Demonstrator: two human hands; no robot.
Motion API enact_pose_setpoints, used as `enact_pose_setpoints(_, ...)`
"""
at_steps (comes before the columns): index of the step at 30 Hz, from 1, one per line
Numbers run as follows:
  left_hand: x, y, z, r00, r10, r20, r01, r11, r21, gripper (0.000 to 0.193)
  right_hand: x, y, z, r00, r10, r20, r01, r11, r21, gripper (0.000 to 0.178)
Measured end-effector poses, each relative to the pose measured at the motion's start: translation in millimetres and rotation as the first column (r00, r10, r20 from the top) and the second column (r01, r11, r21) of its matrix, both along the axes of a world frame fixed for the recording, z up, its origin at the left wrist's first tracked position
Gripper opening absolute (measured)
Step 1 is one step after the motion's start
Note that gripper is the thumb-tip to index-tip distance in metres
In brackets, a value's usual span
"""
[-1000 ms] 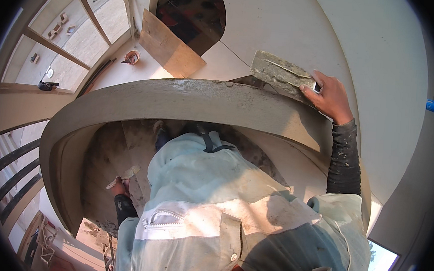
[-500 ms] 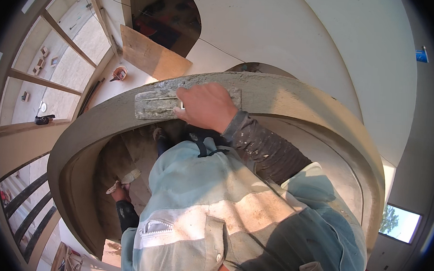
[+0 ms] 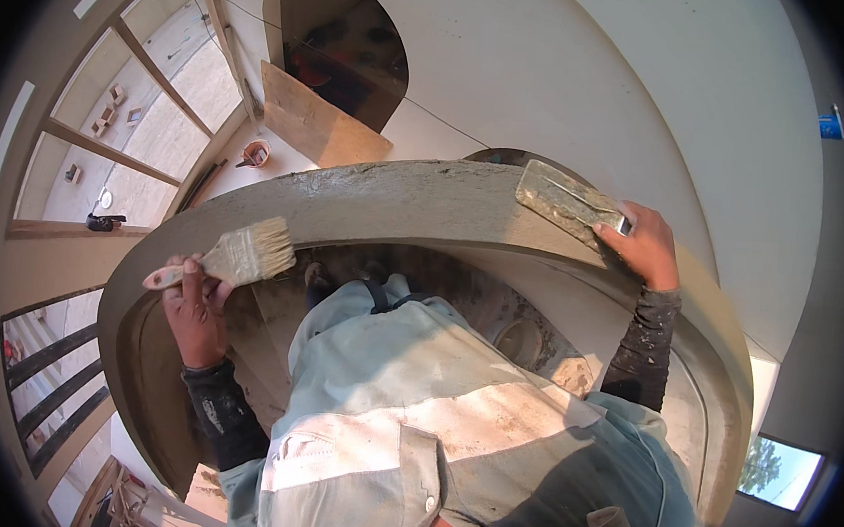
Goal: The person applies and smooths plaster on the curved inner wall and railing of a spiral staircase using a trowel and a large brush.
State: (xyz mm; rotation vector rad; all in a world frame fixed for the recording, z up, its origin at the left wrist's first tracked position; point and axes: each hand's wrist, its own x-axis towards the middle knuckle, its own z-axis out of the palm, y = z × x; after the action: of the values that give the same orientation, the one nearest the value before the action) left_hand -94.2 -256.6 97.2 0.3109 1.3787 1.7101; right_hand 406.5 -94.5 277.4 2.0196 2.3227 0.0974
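Observation:
My left hand (image 3: pixel 196 319) is closed round the handle of a wide paintbrush (image 3: pixel 241 255). Its pale, mortar-stained bristles point right, over the inner edge of a curved ledge (image 3: pixel 378 198) coated in grey plaster. At the right, my right hand (image 3: pixel 647 243) grips a plastering trowel (image 3: pixel 566 203) by its handle. The trowel's flat, plaster-smeared blade lies over the ledge's top, tilted with its far left corner up; whether it touches the surface I cannot tell. The ledge bends round in front of me and down both sides.
Beyond the ledge a wooden board (image 3: pixel 324 122) leans by a dark arched opening (image 3: pixel 343 46). An orange bucket (image 3: pixel 255 153) stands on the floor to its left. A round bucket-like container (image 3: pixel 519 341) sits below, inside the ledge. Window frames (image 3: pixel 111 138) line the left.
My right hand has slid the trowel to the right along the ledge and turned it. The left hand has come up and forward with the paintbrush, from inside the ledge to its edge.

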Motion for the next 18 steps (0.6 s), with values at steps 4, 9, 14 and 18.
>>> enact_pose_setpoints(4, 131, 123, 48, 0.845, -0.524, 0.11, 0.471, 0.825, 0.311, 0.024, 58, -22, 39, 0.972, -0.231, -0.033, 0.233, 0.969, 0.078, 0.038)
enact_pose_setpoints(9, 265, 180, 68, 0.831, -0.537, 0.146, 0.444, 0.799, 0.406, 0.022, 71, 3, 38, 0.975, -0.075, -0.211, 0.065, 0.996, -0.054, 0.033)
enact_pose_setpoints(14, 237, 179, 28, 0.902, -0.334, -0.272, 0.398, 0.888, 0.231, 0.023, 29, 16, 28, 0.957, 0.016, -0.289, -0.091, 0.964, -0.248, 0.032)
enact_pose_setpoints(18, 152, 142, 11, 0.977, -0.078, -0.2, 0.106, 0.985, 0.133, 0.02, -34, 35, -3, 0.97, 0.187, -0.154, -0.222, 0.942, -0.253, 0.04)
